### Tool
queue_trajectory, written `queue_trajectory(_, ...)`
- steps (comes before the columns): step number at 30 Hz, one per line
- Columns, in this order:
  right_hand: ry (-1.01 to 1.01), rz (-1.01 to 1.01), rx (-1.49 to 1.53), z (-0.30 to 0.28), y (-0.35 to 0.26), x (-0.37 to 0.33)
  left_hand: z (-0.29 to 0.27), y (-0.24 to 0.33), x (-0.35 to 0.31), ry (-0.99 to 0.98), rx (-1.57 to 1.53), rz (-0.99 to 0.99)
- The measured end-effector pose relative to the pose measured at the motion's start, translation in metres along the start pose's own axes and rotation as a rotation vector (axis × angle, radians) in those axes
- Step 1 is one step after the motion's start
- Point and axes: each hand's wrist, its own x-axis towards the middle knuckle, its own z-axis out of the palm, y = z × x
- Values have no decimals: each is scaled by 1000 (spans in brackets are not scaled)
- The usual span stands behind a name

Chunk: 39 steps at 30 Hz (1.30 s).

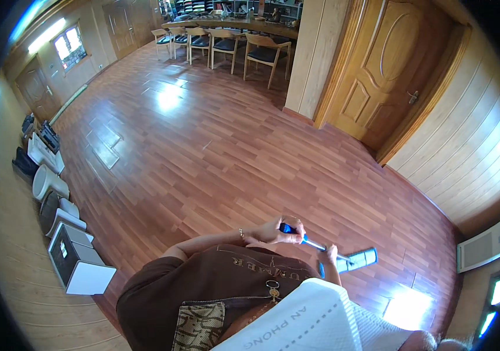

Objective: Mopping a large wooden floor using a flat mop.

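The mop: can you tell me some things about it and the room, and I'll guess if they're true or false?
1. Both hands hold the mop handle. True: the left hand grips the blue top end and the right hand holds it lower down.
2. The mop head is lifted high in the air. False: it lies flat on the wooden floor.
3. The door is wide open. False: it is closed.
4. Chairs stand at the far end of the room. True.
5. The floor is covered in green carpet. False: it is reddish-brown wood planks.
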Motion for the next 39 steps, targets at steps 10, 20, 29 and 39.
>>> queue_trajectory(10,24,240,192,-15,-52,-43,-40,17,22,-200,-239,-99)
queue_trajectory(20,47,234,27,101,-48,-45,-120,70,0,-283,-278,-132)
queue_trajectory(29,-45,-64,200,77,-182,23,-176,117,-61,-165,-218,69)
queue_trajectory(39,-92,-454,368,37,-295,123,-200,159,-108,73,18,255)
